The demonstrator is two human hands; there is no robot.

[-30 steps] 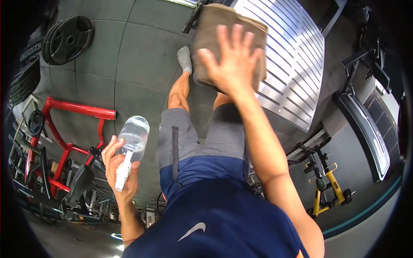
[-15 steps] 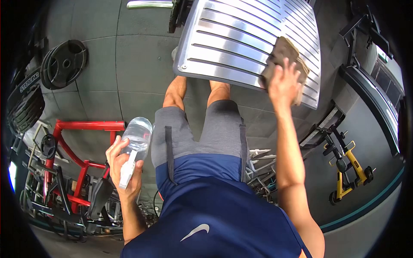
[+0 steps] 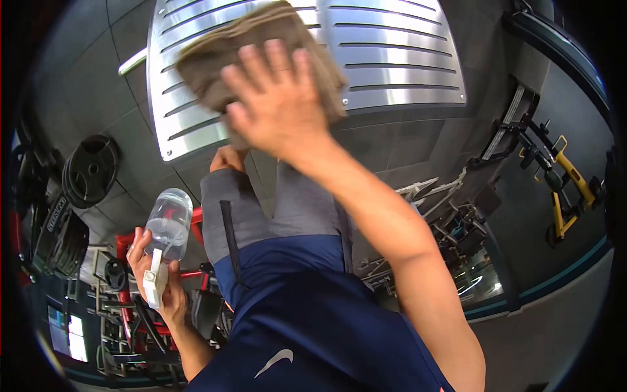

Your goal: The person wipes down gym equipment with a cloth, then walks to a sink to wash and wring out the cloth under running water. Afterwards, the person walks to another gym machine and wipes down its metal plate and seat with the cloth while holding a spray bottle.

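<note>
A slotted, shiny metal plate [image 3: 398, 55] spans the top of the view. Over its left half lies a folded brown cloth [image 3: 225, 55]. My right hand [image 3: 281, 98] rests on the cloth with its fingers spread, palm down. At the lower left, my left hand [image 3: 157, 274] is wrapped round the neck of a clear spray bottle [image 3: 171, 222] with a white spray head. The bottle holds clear liquid and is apart from the plate.
Black weight plates [image 3: 91, 171] hang on a rack at the left. Red-framed gym equipment [image 3: 124, 245] stands behind the bottle. A yellow and black machine [image 3: 575, 173] is at the right. My legs are below the metal plate.
My right hand and the cloth have moved left across the metal plate and look larger. The view has shifted, and my left hand with the bottle appears lower and further left.
</note>
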